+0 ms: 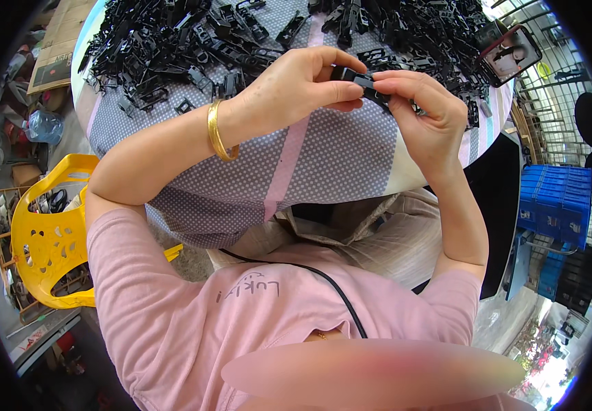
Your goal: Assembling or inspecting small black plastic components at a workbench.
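Above the near part of a round table, my two hands meet at a small black plastic part [365, 83]. My left hand [300, 83], with a gold bangle on its wrist, pinches the part's left end between thumb and fingers. From the right, my right hand [427, 109] grips the other end with thumb and forefinger. Fingertips cover much of the part, so its exact kind cannot be made out. Behind my hands lie heaps of similar black plastic parts [166, 48], with more parts [412, 27] heaped to the right.
A dotted grey cloth with pink stripes [241, 175] covers the table. A phone [511, 56] stands at its right edge. To my left is a yellow plastic chair [49, 236]; blue crates [555, 198] are stacked at right. A black cable [330, 277] runs across my shirt.
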`<action>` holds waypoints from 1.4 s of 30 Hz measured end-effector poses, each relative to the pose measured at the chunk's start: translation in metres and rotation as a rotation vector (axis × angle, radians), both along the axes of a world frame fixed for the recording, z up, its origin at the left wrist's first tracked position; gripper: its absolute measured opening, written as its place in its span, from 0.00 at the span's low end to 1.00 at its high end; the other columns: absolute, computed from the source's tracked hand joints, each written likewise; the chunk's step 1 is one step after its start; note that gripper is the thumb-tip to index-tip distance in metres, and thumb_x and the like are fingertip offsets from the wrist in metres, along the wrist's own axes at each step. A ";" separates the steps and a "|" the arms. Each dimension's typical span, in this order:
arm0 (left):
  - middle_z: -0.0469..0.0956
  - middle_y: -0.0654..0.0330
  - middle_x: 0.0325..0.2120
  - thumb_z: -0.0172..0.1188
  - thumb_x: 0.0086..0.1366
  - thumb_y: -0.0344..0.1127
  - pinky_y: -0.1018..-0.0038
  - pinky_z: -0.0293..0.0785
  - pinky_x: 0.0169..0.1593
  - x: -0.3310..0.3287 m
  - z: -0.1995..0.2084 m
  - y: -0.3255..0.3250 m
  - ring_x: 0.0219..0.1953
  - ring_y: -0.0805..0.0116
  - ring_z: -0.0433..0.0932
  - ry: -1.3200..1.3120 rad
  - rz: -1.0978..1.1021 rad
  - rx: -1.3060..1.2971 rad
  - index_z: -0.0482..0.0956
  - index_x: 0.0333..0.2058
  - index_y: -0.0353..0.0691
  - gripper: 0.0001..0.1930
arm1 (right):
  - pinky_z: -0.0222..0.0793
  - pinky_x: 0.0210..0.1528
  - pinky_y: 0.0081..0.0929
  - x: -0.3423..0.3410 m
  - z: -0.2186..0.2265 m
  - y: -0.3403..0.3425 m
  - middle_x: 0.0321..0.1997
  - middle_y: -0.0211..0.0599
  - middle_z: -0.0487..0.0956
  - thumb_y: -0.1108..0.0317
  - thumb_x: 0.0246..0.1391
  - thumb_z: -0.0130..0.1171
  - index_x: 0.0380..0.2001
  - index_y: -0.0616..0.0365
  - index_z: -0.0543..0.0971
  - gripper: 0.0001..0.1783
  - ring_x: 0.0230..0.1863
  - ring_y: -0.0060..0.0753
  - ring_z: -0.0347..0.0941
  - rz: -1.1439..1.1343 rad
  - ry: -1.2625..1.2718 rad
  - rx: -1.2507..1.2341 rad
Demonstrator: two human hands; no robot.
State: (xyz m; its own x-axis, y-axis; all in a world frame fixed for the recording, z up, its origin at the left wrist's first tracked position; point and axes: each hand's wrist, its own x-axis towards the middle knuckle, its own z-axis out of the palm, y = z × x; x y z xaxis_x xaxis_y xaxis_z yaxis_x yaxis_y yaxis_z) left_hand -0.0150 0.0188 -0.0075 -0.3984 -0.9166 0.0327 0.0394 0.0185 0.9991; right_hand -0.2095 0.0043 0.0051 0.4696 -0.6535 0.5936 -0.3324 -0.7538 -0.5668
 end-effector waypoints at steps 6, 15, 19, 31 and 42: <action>0.75 0.54 0.35 0.54 0.60 0.34 0.78 0.75 0.41 0.005 0.000 -0.005 0.34 0.71 0.77 0.317 -0.039 0.313 0.69 0.45 0.29 0.17 | 0.71 0.41 0.25 0.002 0.015 0.004 0.36 0.39 0.78 0.82 0.39 0.55 0.31 0.61 0.79 0.13 0.38 0.36 0.75 0.062 0.204 -0.202; 0.74 0.56 0.35 0.51 0.62 0.35 0.77 0.76 0.40 0.005 0.004 -0.006 0.34 0.67 0.78 0.305 -0.047 0.302 0.67 0.47 0.29 0.18 | 0.70 0.35 0.25 -0.002 0.022 -0.021 0.33 0.38 0.78 0.73 0.47 0.56 0.33 0.61 0.79 0.09 0.33 0.35 0.76 0.123 0.177 0.006; 0.72 0.55 0.36 0.50 0.63 0.35 0.76 0.75 0.40 -0.003 0.001 -0.008 0.35 0.66 0.77 0.155 -0.029 0.306 0.65 0.48 0.29 0.19 | 0.68 0.29 0.19 0.003 0.015 -0.089 0.27 0.33 0.78 0.66 0.49 0.56 0.31 0.61 0.80 0.10 0.27 0.23 0.74 -0.372 0.300 -0.349; 0.71 0.50 0.39 0.44 0.65 0.33 0.74 0.74 0.44 0.004 0.002 -0.004 0.39 0.63 0.76 0.268 0.026 0.377 0.62 0.49 0.25 0.19 | 0.69 0.35 0.34 0.030 0.032 -0.113 0.26 0.44 0.75 0.66 0.41 0.57 0.26 0.59 0.79 0.09 0.30 0.44 0.72 -0.362 0.151 -0.296; 0.72 0.49 0.40 0.42 0.66 0.31 0.75 0.74 0.48 -0.002 0.001 -0.003 0.40 0.64 0.76 0.393 0.111 0.210 0.63 0.48 0.25 0.16 | 0.59 0.18 0.10 0.013 0.007 -0.005 0.21 0.29 0.74 0.63 0.58 0.48 0.38 0.60 0.75 0.13 0.16 0.12 0.65 -0.132 0.012 0.265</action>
State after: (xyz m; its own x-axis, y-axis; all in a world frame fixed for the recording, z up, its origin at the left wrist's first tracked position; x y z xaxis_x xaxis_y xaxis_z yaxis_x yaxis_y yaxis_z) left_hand -0.0166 0.0157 -0.0068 -0.2923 -0.9559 -0.0295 0.4249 -0.1574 0.8914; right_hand -0.1965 -0.0008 0.0124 0.3758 -0.8411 0.3890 -0.4254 -0.5295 -0.7339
